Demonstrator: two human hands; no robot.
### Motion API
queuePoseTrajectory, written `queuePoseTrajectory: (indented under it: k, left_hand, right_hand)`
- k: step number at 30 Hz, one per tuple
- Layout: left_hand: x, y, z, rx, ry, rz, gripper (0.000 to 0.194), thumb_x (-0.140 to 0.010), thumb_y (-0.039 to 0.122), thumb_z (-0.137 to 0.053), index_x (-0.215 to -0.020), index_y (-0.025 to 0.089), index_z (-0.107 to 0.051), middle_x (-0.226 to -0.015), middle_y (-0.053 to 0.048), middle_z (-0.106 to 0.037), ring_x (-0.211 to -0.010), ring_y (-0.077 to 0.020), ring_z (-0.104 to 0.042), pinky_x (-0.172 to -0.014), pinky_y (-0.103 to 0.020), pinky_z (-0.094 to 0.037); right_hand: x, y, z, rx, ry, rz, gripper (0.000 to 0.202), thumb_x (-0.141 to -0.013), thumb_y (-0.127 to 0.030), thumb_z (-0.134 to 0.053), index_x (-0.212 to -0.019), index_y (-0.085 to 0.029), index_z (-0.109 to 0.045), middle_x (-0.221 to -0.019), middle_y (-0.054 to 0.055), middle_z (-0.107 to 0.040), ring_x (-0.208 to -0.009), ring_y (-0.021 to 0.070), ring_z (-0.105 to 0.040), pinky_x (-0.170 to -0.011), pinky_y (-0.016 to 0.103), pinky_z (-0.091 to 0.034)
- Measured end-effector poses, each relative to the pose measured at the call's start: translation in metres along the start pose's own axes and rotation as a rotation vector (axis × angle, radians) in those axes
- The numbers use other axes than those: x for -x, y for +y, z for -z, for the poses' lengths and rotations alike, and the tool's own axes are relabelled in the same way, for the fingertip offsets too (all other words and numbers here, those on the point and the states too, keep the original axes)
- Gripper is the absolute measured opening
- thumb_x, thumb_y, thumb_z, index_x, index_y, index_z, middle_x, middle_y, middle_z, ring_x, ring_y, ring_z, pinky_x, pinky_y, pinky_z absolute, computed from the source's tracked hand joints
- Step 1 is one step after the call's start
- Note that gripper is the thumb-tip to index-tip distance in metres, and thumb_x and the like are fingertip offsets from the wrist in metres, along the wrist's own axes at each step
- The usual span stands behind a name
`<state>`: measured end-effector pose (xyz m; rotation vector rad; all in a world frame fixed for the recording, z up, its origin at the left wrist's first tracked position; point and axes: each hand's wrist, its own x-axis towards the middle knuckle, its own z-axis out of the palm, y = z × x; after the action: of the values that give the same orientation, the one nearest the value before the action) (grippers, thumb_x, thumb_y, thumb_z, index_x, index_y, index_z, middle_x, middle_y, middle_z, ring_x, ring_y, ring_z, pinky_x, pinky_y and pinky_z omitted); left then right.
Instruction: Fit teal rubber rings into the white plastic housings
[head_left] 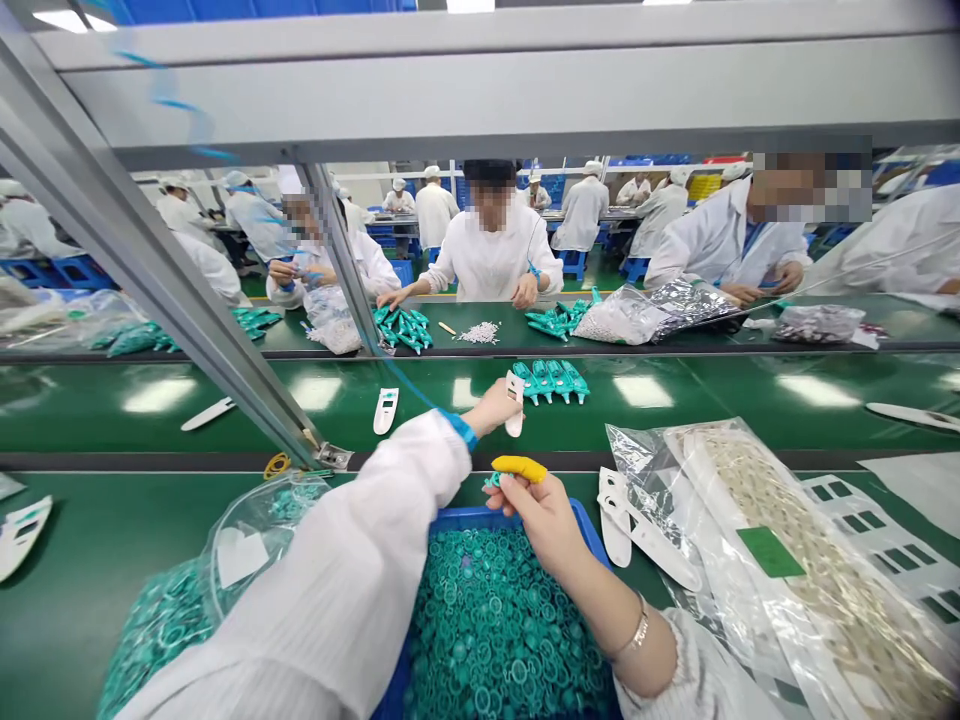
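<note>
My left hand [491, 408] reaches out over the green conveyor belt, its fingers closed on a white plastic casing [514, 412] with a small window. Just right of that casing several teal plastic parts [551, 382] stand in a row on the belt. Nearer to me, my right hand [544, 510] pinches small teal rings [493, 482] between thumb and fingers; one finger wears a yellow finger cot [521, 468]. Below it is a blue bin [592, 532] full of loose teal rings [502, 630]. More white casings [616, 515] lie on the table right of the bin.
A transparent bag of teal rings [169, 620] lies left of the bin. On the right are a bag of flat pieces [810, 540] and a sheet with dark rectangles [877, 530]. A metal post [172, 240] slants across the left. Co-workers sit across the belt [712, 400].
</note>
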<state>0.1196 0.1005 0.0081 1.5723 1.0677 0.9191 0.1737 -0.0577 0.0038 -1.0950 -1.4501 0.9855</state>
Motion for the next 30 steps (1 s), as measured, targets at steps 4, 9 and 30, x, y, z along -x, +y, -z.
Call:
queuePoseTrajectory:
  k: [4,9,30]
  left_hand:
    - [0.066,0.030,0.043,0.103,-0.029,0.076,0.051,-0.073,0.000,-0.047,-0.121,0.014,-0.038,-0.107,-0.009,-0.058,-0.071,-0.0124,-0.063,-0.063,-0.026,-0.051]
    - [0.161,0.030,0.044,0.385,-0.007,0.108,0.061,-0.061,0.004,-0.051,-0.119,0.019,-0.040,-0.096,-0.002,-0.059,-0.075,-0.0125,-0.059,-0.059,-0.019,-0.047]
    - [0.186,0.006,0.028,0.716,0.084,0.172,0.038,-0.075,0.043,-0.061,-0.101,0.016,-0.054,-0.080,-0.003,-0.064,-0.057,-0.0101,-0.058,-0.054,-0.020,-0.045]
  right_hand:
    - [0.000,0.001,-0.002,-0.130,0.001,-0.014,0.033,-0.079,-0.044,-0.056,-0.098,-0.018,-0.059,-0.081,0.007,-0.071,-0.072,0.0186,-0.069,-0.063,0.032,-0.056]
    - [0.006,0.000,-0.001,-0.084,-0.023,0.007,0.022,-0.076,-0.037,-0.062,-0.087,-0.019,-0.065,-0.068,0.002,-0.068,-0.061,0.0158,-0.064,-0.059,0.030,-0.054]
    - [0.008,-0.004,0.000,0.561,-0.011,0.439,0.030,-0.084,-0.018,-0.048,-0.113,-0.023,-0.054,-0.126,0.012,-0.048,-0.108,0.0262,-0.049,-0.079,0.043,-0.048]
